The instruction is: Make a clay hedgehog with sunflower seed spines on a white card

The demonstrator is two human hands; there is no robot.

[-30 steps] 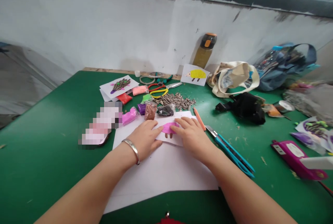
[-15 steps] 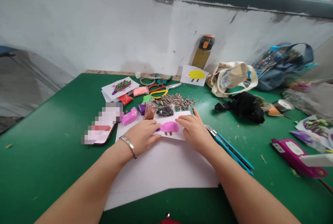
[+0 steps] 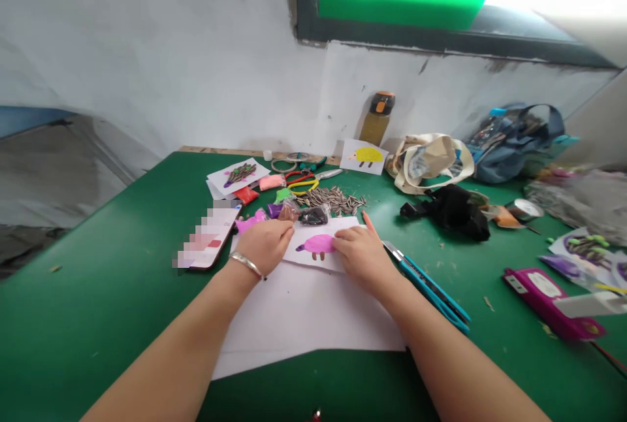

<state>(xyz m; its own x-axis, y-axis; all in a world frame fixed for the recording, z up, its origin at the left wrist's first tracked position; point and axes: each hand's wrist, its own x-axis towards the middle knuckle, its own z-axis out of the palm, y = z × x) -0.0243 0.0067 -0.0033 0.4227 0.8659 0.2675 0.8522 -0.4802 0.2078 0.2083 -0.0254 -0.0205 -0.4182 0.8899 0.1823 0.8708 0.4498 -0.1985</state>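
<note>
A white card (image 3: 304, 260) with a flat pink clay animal (image 3: 318, 244), purple at its left end and with brown legs, lies on larger white paper (image 3: 313, 317). My left hand (image 3: 264, 242) is at the card's left side, fingers bent together over its edge near the clay packets; whatever its fingertips hold is hidden. My right hand (image 3: 360, 253) rests on the card's right part, fingers loosely spread, fingertips at the pink shape's right end. Behind the card are a black clay packet (image 3: 314, 215) and a pile of striped seeds (image 3: 329, 200).
A phone (image 3: 210, 239) lies left of the paper. Blue-handled cutters (image 3: 431, 288) lie right of my right hand. Farther back are scissors (image 3: 306, 185), a yellow hedgehog card (image 3: 364, 157), a bottle (image 3: 377, 120), a cloth bag (image 3: 431, 161) and a black pouch (image 3: 455, 211).
My left hand has moved off the purple end of the pink shape, up and left, and its fingers have drawn together. The camera view has tilted up slightly.
</note>
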